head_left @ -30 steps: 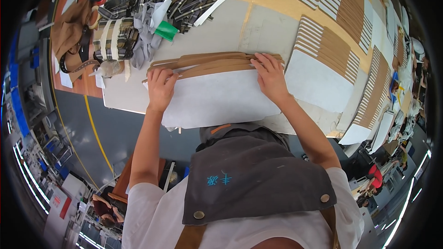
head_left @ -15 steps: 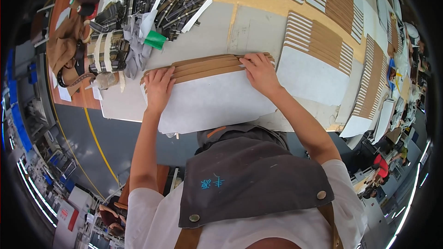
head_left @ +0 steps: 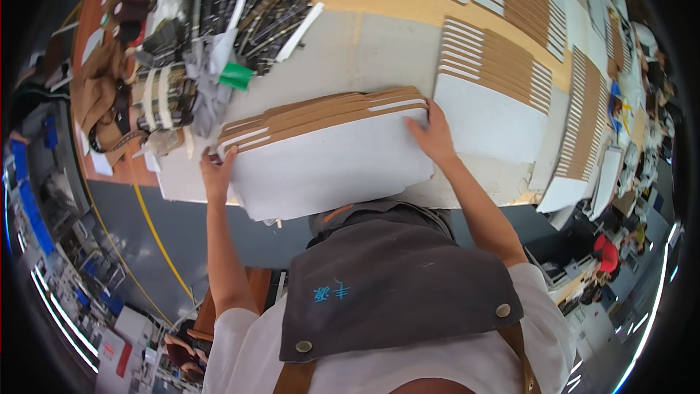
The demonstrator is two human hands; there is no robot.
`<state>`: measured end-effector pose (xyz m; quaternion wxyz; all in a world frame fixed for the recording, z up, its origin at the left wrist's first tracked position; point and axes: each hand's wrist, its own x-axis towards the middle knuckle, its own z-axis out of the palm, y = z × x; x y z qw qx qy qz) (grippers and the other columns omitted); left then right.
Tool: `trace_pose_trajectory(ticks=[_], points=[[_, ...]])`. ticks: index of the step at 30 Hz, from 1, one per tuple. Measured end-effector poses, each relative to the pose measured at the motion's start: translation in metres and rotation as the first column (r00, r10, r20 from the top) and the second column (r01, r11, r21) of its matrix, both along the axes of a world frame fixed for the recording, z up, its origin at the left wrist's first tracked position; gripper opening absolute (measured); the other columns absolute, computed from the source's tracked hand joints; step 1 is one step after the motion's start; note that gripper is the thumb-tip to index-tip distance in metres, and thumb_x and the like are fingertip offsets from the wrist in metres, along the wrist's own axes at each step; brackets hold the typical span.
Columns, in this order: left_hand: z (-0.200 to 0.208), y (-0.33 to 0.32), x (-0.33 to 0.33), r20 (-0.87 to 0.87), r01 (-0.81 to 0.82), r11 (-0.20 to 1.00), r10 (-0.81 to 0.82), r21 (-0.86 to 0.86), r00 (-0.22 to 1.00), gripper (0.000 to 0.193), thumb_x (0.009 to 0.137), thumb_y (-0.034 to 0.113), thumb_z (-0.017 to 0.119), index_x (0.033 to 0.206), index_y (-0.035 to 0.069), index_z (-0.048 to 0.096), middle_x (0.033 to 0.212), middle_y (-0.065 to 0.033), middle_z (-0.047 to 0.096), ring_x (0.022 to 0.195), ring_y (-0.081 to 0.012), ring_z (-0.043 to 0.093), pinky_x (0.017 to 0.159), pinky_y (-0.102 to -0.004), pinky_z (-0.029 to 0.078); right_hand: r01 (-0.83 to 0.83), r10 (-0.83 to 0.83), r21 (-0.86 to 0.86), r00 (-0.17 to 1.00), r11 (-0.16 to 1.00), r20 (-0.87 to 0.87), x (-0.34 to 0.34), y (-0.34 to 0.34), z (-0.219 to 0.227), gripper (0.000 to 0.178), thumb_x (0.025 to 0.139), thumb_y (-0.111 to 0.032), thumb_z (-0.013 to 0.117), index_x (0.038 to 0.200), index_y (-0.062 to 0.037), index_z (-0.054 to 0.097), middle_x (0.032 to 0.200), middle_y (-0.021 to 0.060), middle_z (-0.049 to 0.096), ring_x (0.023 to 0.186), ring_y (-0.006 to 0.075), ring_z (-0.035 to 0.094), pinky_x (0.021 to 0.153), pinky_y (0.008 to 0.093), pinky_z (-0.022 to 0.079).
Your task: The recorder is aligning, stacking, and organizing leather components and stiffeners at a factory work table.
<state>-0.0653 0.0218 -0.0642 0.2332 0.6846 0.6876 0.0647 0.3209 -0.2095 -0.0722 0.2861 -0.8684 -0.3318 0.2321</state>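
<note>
A fanned stack of brown-and-white sheets (head_left: 328, 157) lies in front of me at the table's near edge. Its brown strips overlap in steps along the far side, with white bars near both ends. At the stack's left end, my left hand (head_left: 217, 174) has its fingers bent around the corner and its thumb close to the top edge. My right hand (head_left: 437, 136) grips the right end, the thumb over the white face and the fingers along the side. Part of the fingers is hidden on each hand.
Another fanned stack (head_left: 492, 95) lies right of mine, with more stacks (head_left: 580, 124) beyond. Dark patterned strips (head_left: 255, 11), a green piece (head_left: 236, 76) and a bound plaid bundle (head_left: 162, 96) sit at left. Thread spools (head_left: 130, 11) stand behind them.
Both hands have moved from the stack's far brown edge to its two ends, the left one down and outward, the right one outward. The sheets' white end bars now show more.
</note>
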Motion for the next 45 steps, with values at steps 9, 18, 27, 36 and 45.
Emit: trace_pose_trajectory(ticks=[9, 18, 27, 36, 45], points=[[0.017, -0.007, -0.008, 0.349, -0.066, 0.739, 0.392, -0.671, 0.851, 0.076, 0.067, 0.042, 0.077, 0.113, -0.012, 0.050, 0.095, -0.0162, 0.061, 0.088, -0.0221, 0.060, 0.076, -0.0309, 0.048, -0.046, -0.062, -0.270, 0.924, 0.962, -0.377, 0.015, 0.008, 0.018, 0.057, 0.074, -0.045, 0.068, 0.097, 0.0066, 0.056, 0.083, 0.0160, 0.061, 0.071, 0.0214, 0.057, 0.065, 0.0331, 0.047], [0.039, -0.030, 0.003, 0.685, 0.086, 0.819, 0.411, -0.567, 0.601, 0.065, 0.064, 0.018, 0.080, 0.114, -0.008, 0.046, 0.104, -0.0171, 0.057, 0.093, -0.0212, 0.058, 0.080, -0.0315, 0.048, -0.022, -0.087, -0.294, 0.932, 0.956, -0.352, 0.010, 0.014, 0.020, 0.059, 0.073, -0.043, 0.069, 0.099, 0.0078, 0.054, 0.084, 0.0153, 0.061, 0.071, 0.0199, 0.058, 0.063, 0.0311, 0.047], [0.053, -0.012, -0.054, 0.599, -0.061, 0.772, 0.537, -0.632, 0.594, 0.067, 0.062, 0.013, 0.080, 0.115, -0.005, 0.043, 0.106, -0.0156, 0.054, 0.093, -0.0218, 0.056, 0.082, -0.0335, 0.047, -0.264, 0.166, -0.244, 0.919, 0.933, -0.359, -0.036, 0.043, 0.029, 0.054, 0.075, -0.036, 0.068, 0.105, 0.0058, 0.053, 0.092, 0.0200, 0.060, 0.084, 0.0301, 0.058, 0.075, 0.0371, 0.046], [0.034, -0.016, 0.002, 0.156, 0.454, 0.851, -0.502, 0.264, 0.851, 0.040, 0.076, 0.012, 0.065, 0.114, 0.005, 0.055, 0.106, -0.0131, 0.054, 0.103, -0.0308, 0.046, 0.089, -0.0400, 0.037, -0.592, 0.577, -0.081, 0.731, 0.802, 0.364, -0.097, 0.093, 0.054, 0.065, 0.074, -0.017, 0.066, 0.130, -0.0029, 0.038, 0.130, 0.0157, 0.037, 0.122, 0.0341, 0.030, 0.102, 0.0439, 0.025], [0.019, -0.009, 0.038, 0.011, 0.479, 0.845, -0.495, 0.240, 0.869, 0.032, 0.077, 0.016, 0.064, 0.106, 0.007, 0.059, 0.102, -0.0070, 0.051, 0.097, -0.0270, 0.045, 0.082, -0.0402, 0.034, -0.624, 0.622, -0.075, 0.749, 0.778, 0.229, -0.118, 0.117, 0.035, 0.055, 0.074, -0.012, 0.064, 0.125, -0.0025, 0.045, 0.117, 0.0109, 0.044, 0.110, 0.0301, 0.038, 0.092, 0.0425, 0.031]])
